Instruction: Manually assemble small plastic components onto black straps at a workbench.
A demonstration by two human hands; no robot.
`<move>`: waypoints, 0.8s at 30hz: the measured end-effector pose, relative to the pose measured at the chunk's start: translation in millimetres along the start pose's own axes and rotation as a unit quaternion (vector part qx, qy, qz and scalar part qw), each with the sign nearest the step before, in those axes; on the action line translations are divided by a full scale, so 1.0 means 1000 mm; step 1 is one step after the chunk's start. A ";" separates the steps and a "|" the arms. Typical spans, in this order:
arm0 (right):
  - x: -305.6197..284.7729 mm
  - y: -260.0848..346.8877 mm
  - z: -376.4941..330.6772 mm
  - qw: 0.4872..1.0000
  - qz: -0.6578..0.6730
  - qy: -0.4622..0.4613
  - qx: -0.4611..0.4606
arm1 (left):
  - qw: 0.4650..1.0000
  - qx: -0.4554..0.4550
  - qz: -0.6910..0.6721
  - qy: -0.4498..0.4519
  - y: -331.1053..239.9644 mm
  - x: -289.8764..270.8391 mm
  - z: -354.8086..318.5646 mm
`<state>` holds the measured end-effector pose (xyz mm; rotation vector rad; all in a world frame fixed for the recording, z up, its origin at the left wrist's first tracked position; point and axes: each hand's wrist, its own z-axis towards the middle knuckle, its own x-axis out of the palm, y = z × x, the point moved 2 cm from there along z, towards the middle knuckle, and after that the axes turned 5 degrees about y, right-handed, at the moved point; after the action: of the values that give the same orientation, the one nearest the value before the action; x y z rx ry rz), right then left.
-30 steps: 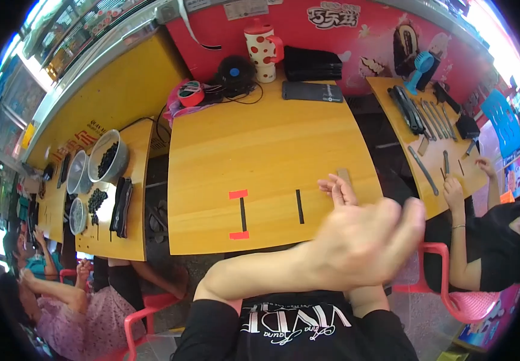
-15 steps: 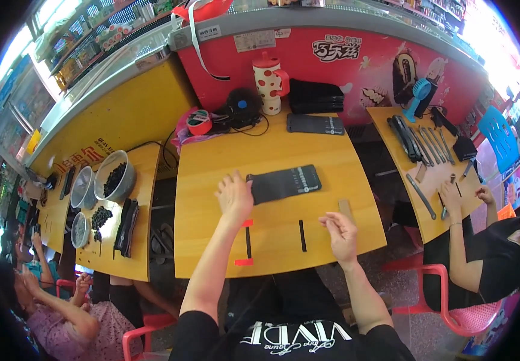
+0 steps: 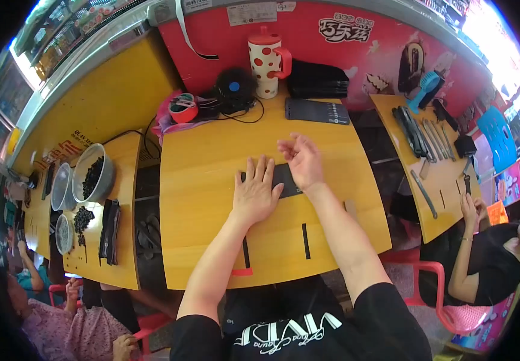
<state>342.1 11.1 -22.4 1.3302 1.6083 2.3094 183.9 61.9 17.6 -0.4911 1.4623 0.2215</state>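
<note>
A flat black rectangular pouch (image 3: pixel 285 178) lies on the yellow wooden table (image 3: pixel 206 162) in front of me. My left hand (image 3: pixel 256 191) rests flat on its left end, fingers spread. My right hand (image 3: pixel 301 159) hovers over its right end, fingers loosely curled, holding nothing. Two black tape strips (image 3: pixel 305 240) and an orange one (image 3: pixel 242 272) mark the table near its front edge.
Another black pouch (image 3: pixel 318 111) lies at the table's far edge, by a stack of black pouches (image 3: pixel 317 81), a red-dotted white mug (image 3: pixel 268 57), a red tape roll (image 3: pixel 183 108) and cables. Bowls (image 3: pixel 91 173) stand on the left table. A person (image 3: pixel 488 253) sits at the right table with tools.
My left hand slid right and now lies flat on the pouch. My right hand rose from the table's front to above the pouch's right end. The pouch sits closer to me.
</note>
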 end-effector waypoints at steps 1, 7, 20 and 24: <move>-0.001 0.006 0.008 0.987 0.160 0.011 0.019 | 1.000 -0.001 0.001 -0.003 0.003 0.004 0.002; -0.034 0.001 -0.005 0.973 0.226 -0.045 0.005 | 0.999 -0.027 0.013 0.027 0.006 0.018 -0.013; -0.041 0.076 -0.022 0.789 -0.590 0.049 0.164 | 0.977 -0.189 -0.101 -0.002 0.072 -0.028 -0.022; -0.046 0.063 -0.030 0.790 -0.600 0.026 0.121 | 0.968 -0.147 -0.201 -0.038 0.061 -0.009 -0.019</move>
<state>378.3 -62.2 -5.3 0.0251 1.9169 1.3358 139.4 108.4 14.2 -0.9967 1.2293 0.1309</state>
